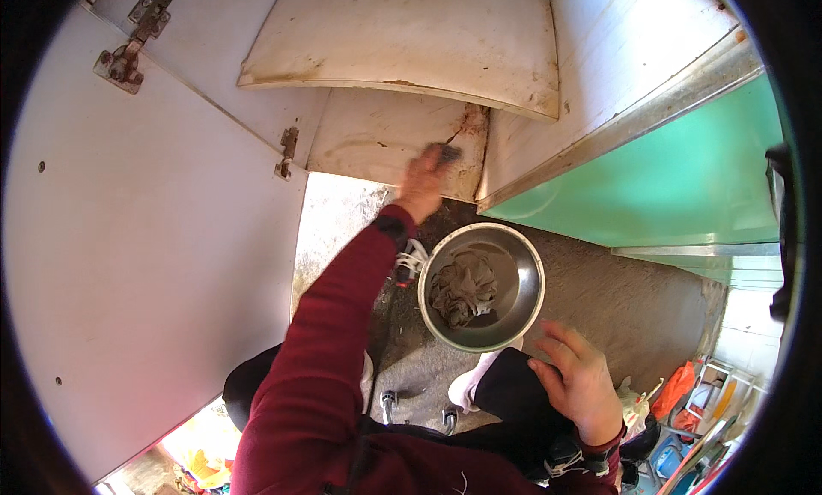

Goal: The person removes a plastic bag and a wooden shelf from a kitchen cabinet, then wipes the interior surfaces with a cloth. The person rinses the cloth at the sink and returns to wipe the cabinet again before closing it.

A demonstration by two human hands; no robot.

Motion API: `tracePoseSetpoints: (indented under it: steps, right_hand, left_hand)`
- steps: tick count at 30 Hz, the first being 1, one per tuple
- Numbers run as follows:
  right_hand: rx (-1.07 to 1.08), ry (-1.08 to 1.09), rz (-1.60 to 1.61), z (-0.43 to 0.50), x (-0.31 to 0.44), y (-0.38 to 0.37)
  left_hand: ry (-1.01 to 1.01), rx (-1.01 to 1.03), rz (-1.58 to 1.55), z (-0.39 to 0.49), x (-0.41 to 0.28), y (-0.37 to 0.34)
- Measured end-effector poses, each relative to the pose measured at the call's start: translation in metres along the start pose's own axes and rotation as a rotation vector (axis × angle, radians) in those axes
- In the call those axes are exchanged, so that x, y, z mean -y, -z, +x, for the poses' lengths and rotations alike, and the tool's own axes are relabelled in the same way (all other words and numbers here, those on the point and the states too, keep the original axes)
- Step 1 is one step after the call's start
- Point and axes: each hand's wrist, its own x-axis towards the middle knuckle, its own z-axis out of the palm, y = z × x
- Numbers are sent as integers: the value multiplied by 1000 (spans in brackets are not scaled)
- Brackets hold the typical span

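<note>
My left hand (422,185) reaches into a white cabinet and is closed around a small dark scrubbing pad (449,153), blurred. The pad rests at the cabinet's stained bottom panel (379,132), near a cracked, rusty-brown corner. Below that arm a round metal basin (538,283) stands on the floor, holding murky water and a crumpled wet cloth (467,286). Over my knee, at the basin's lower right, hovers my right hand (578,382). Its fingers are spread and hold nothing.
A white shelf (411,39) overhangs the bottom panel. To the left, a cabinet door (160,238) hangs wide on rusty hinges (122,64). Green panels (668,174) run along the right. Bags (674,389) and a metal rack (719,382) crowd the lower right.
</note>
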Motion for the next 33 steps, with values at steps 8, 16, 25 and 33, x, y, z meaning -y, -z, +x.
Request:
tracePoseSetpoints:
  steps: [8, 16, 25, 33]
  right_hand:
    - [12, 21, 1, -2, -6, 4]
    - [26, 2, 2, 1, -6, 3]
    - [43, 32, 4, -5, -13, 7]
    - [-2, 37, -45, -19, -21, 5]
  left_hand:
    - [278, -398, 7, 20, 150, 29]
    - [-189, 47, 288, 78, -4, -47]
    - [-154, 193, 270, 111, -29, -25]
    - [-186, 371, 166, 34, 3, -7]
